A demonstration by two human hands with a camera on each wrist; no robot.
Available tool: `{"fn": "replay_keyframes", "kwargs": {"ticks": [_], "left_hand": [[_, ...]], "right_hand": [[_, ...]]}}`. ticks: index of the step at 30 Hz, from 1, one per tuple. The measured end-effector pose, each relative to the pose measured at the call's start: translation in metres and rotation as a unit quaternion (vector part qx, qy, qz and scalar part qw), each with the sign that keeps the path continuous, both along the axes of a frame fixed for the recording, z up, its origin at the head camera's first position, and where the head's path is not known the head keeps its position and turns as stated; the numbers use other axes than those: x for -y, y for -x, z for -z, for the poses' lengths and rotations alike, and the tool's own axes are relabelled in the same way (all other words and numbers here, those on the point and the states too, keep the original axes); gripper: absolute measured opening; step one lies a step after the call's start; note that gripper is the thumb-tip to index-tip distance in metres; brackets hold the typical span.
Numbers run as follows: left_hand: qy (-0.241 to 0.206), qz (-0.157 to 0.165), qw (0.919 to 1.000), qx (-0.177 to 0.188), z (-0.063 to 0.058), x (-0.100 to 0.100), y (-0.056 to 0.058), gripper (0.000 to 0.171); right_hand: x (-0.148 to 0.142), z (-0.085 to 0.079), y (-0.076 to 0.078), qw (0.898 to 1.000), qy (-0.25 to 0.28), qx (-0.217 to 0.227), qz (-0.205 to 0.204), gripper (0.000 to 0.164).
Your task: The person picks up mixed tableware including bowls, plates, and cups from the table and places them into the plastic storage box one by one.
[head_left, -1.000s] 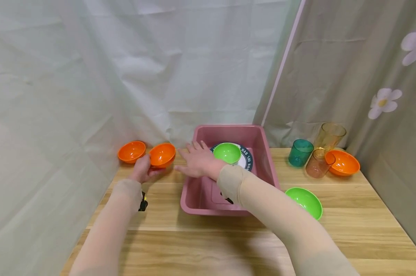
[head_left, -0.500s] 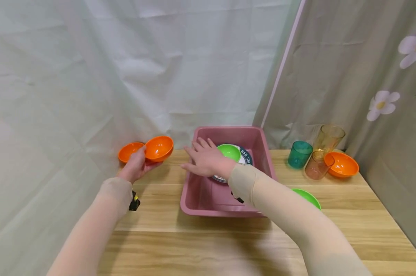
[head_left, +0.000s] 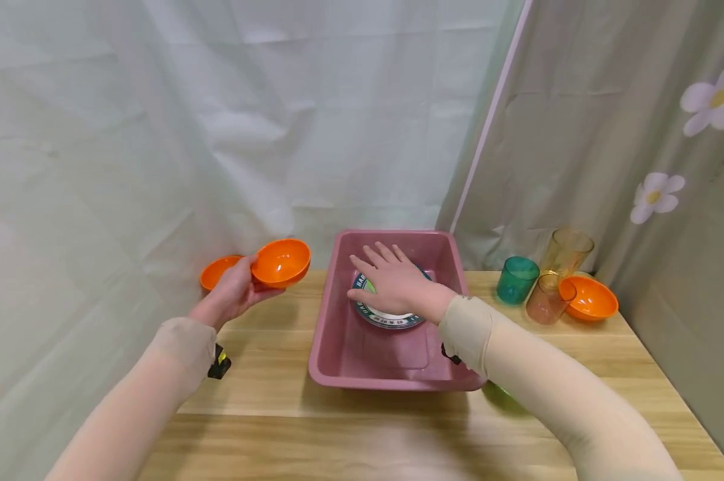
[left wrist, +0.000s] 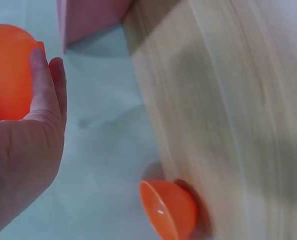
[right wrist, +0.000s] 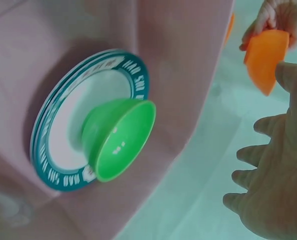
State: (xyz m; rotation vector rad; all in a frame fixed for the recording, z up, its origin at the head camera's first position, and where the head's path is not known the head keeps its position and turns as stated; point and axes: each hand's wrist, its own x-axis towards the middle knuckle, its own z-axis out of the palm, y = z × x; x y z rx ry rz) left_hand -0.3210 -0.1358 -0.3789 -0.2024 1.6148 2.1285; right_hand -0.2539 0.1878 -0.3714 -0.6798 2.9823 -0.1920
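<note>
My left hand grips an orange bowl by its rim, thumb over the edge and fingers beneath. The bowl is raised off the table, left of the pink basin. Over the basin my right hand is spread with straight fingers, holding nothing. Below it lie stacked white plates with dark teal lettered rims. On the plates sits a green bowl, mostly hidden by the right hand in the head view. A second orange bowl stands on the table behind the left hand.
Toward the right stand a teal cup, a pinkish-brown cup, a yellow cup and an orange bowl. Another green bowl is mostly hidden under the right forearm. Curtains hang behind and on both sides.
The left hand has lifted the orange bowl off the table beside the other one. The right hand has moved right, from the basin's left rim to above the plates.
</note>
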Motion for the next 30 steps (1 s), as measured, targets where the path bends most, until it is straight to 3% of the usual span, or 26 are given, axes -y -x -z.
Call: {"fn": "replay_keyframes", "kwargs": {"ticks": [7, 18, 30], "left_hand": [[0.04, 0.059, 0.9967, -0.04, -0.011, -0.027, -0.012, 0.061], [0.062, 0.122, 0.9893, -0.05, -0.024, -0.08, -0.031, 0.057], [0.052, 0.166, 0.9841, -0.038, -0.022, -0.135, -0.053, 0.056]], "right_hand": [[-0.032, -0.004, -0.01, 1.0, -0.001, -0.018, 0.008, 0.08], [-0.073, -0.011, -0.031, 0.999, 0.0, -0.033, 0.022, 0.082], [-0.124, 0.0, -0.063, 0.997, 0.031, -0.045, 0.045, 0.083]]}}
